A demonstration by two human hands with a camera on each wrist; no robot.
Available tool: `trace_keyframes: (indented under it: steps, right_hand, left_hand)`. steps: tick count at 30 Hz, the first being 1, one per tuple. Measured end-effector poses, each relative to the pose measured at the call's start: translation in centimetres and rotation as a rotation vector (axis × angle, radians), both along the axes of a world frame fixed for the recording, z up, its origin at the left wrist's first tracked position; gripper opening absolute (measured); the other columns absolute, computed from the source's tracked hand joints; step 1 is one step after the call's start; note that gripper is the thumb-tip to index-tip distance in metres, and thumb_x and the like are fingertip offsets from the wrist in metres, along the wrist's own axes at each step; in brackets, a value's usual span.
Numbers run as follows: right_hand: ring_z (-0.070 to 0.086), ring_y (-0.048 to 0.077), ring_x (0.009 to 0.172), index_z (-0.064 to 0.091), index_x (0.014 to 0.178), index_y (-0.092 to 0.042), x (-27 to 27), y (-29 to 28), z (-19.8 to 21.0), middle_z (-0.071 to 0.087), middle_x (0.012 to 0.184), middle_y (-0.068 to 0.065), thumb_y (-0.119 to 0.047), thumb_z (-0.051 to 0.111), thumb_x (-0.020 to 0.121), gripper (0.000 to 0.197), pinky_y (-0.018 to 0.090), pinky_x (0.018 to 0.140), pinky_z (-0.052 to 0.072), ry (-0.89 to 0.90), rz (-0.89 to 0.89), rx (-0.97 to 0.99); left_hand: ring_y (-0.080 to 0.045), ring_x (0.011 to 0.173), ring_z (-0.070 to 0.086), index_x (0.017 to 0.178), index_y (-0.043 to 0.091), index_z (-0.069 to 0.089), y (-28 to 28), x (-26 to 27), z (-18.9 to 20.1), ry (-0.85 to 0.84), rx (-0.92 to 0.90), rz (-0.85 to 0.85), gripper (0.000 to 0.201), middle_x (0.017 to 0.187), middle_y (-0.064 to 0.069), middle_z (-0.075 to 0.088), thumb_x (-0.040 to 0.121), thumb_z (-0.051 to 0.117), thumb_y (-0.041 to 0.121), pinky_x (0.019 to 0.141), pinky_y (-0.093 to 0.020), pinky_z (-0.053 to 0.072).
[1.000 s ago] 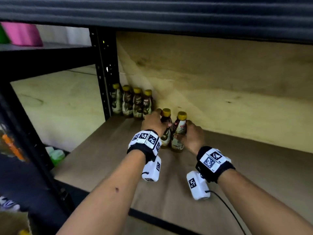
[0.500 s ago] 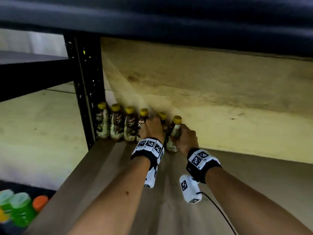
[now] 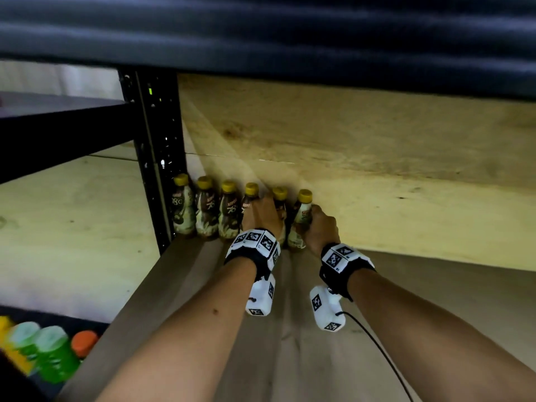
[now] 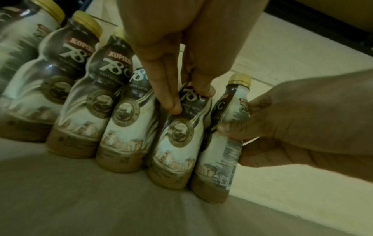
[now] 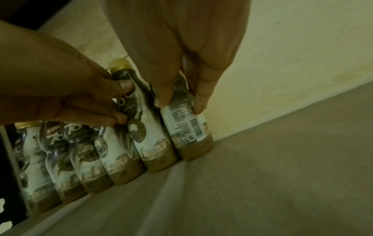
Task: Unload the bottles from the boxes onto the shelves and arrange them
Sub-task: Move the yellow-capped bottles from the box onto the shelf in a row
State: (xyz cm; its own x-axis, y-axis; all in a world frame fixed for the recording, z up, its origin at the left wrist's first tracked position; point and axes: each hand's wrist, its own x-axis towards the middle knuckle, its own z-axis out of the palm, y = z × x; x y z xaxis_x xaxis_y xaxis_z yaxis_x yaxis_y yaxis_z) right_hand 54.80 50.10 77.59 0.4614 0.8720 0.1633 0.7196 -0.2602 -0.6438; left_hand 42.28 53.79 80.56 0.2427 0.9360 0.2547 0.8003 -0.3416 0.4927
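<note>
Several yellow-capped coffee bottles stand in a row along the back of the brown shelf board (image 3: 290, 343), starting at the black upright (image 3: 156, 158). My left hand (image 3: 262, 217) grips the fifth bottle (image 4: 177, 150) by its upper body, thumb and fingers around it. My right hand (image 3: 320, 227) grips the sixth bottle (image 5: 189, 127), the last at the row's right end, barcode side facing me. Both held bottles (image 3: 300, 219) stand upright on the board against the back panel, close beside each other and the row (image 3: 207, 210).
The upper shelf's dark edge (image 3: 290, 39) hangs low overhead. To the right of the row the board runs on along the pale plywood back panel (image 3: 406, 175). Green and orange bottle caps (image 3: 52, 343) show below at the lower left.
Both hands have carried their bottles back and left, from mid-shelf to the row's right end against the back panel. My head has dropped lower and nearer.
</note>
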Motion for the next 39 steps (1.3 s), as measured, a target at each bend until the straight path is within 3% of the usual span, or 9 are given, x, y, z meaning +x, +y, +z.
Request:
trace_keyframes:
  steps: [3, 6, 9, 13, 19, 27, 30, 34, 39]
  right_hand:
    - [0.053, 0.036, 0.121, 0.04, 0.139, -0.011, -0.1, -2.0, 0.5, 0.054, 0.136, 0.015, -0.028, 0.062, 0.092, 0.054, 0.037, 0.094, 0.047, 0.097, 0.096, -0.053]
    - [0.042, 0.034, 0.133, 0.035, 0.145, -0.004, -0.2, -4.9, 0.0, 0.044, 0.145, 0.018, -0.021, 0.057, 0.096, 0.056, 0.034, 0.104, 0.033, -0.033, 0.128, -0.021]
    - [0.04, 0.033, 0.136, 0.034, 0.146, 0.001, 0.5, -8.3, -0.5, 0.04, 0.148, 0.02, -0.023, 0.052, 0.098, 0.056, 0.031, 0.107, 0.03, -0.146, 0.164, -0.061]
    - [0.033, 0.034, 0.137, 0.043, 0.14, -0.001, 3.6, -12.5, -1.2, 0.037, 0.15, 0.019, -0.042, 0.042, 0.1, 0.058, 0.042, 0.111, 0.033, -0.326, 0.23, -0.329]
    - [0.025, 0.03, 0.144, 0.035, 0.146, -0.013, 8.1, -21.8, -1.1, 0.029, 0.155, 0.013, -0.055, 0.035, 0.098, 0.064, 0.052, 0.112, 0.027, -0.462, 0.26, -0.403]
    - [0.046, 0.033, 0.127, 0.054, 0.113, -0.013, 15.7, -35.8, -4.4, 0.051, 0.134, 0.015, -0.063, 0.027, 0.091, 0.06, 0.048, 0.104, 0.04, -0.528, 0.463, -0.455]
    - [0.04, 0.03, 0.133, 0.049, 0.127, -0.011, 18.1, -41.2, -6.2, 0.046, 0.142, 0.014, -0.057, 0.034, 0.094, 0.059, 0.045, 0.11, 0.034, -0.495, 0.492, -0.385]
    - [0.008, 0.024, 0.149, 0.021, 0.152, -0.012, 20.1, -48.7, -9.3, 0.013, 0.162, 0.008, -0.052, 0.041, 0.096, 0.072, 0.045, 0.121, 0.009, -0.566, 0.494, -0.299]
    - [-0.001, 0.027, 0.151, 0.021, 0.153, -0.007, 19.3, -54.0, -14.2, 0.006, 0.163, 0.013, -0.038, 0.051, 0.093, 0.073, 0.049, 0.121, 0.004, -0.502, 0.441, -0.07]
  left_hand:
    - [-0.036, 0.125, 0.046, 0.128, 0.015, 0.051, -1.3, -0.8, 0.2, 0.014, -0.01, -0.044, 0.043, 0.129, -0.017, 0.055, 0.092, 0.044, 0.039, 0.107, -0.051, 0.034]
    - [-0.037, 0.129, 0.042, 0.13, 0.017, 0.05, -2.8, -1.6, -0.2, 0.024, -0.041, -0.081, 0.046, 0.134, -0.017, 0.052, 0.094, 0.037, 0.042, 0.112, -0.046, 0.029]
    - [-0.036, 0.122, 0.05, 0.124, 0.023, 0.055, -5.0, -1.8, -0.4, 0.054, -0.103, -0.137, 0.064, 0.13, -0.015, 0.056, 0.077, 0.031, 0.06, 0.106, -0.044, 0.038]
    - [-0.03, 0.123, 0.051, 0.131, 0.011, 0.054, -9.3, -1.9, -0.9, 0.171, -0.211, -0.212, 0.052, 0.135, -0.01, 0.055, 0.087, 0.061, 0.038, 0.1, -0.035, 0.043]
    - [-0.027, 0.138, 0.033, 0.145, 0.011, 0.037, -17.5, 1.3, -2.4, 0.233, -0.22, -0.29, 0.067, 0.15, -0.01, 0.038, 0.091, 0.058, 0.044, 0.108, -0.03, 0.031]
    - [-0.02, 0.13, 0.048, 0.139, 0.014, 0.046, -30.4, 10.0, -7.4, 0.187, -0.311, -0.372, 0.063, 0.142, -0.004, 0.05, 0.086, 0.066, 0.042, 0.108, -0.032, 0.038]
    - [-0.022, 0.13, 0.047, 0.136, 0.014, 0.049, -35.7, 13.3, -9.8, 0.195, -0.254, -0.394, 0.059, 0.141, -0.006, 0.052, 0.087, 0.063, 0.043, 0.109, -0.035, 0.037]
    - [-0.026, 0.134, 0.037, 0.131, 0.017, 0.053, -43.1, 15.5, -13.6, 0.269, 0.053, -0.3, 0.051, 0.141, -0.007, 0.048, 0.087, 0.037, 0.038, 0.109, -0.042, 0.027]
    - [-0.038, 0.147, 0.004, 0.148, 0.007, 0.028, -49.1, 15.4, -18.6, 0.373, 0.232, -0.33, 0.084, 0.157, -0.024, 0.008, 0.077, 0.065, 0.03, 0.114, -0.057, 0.022]
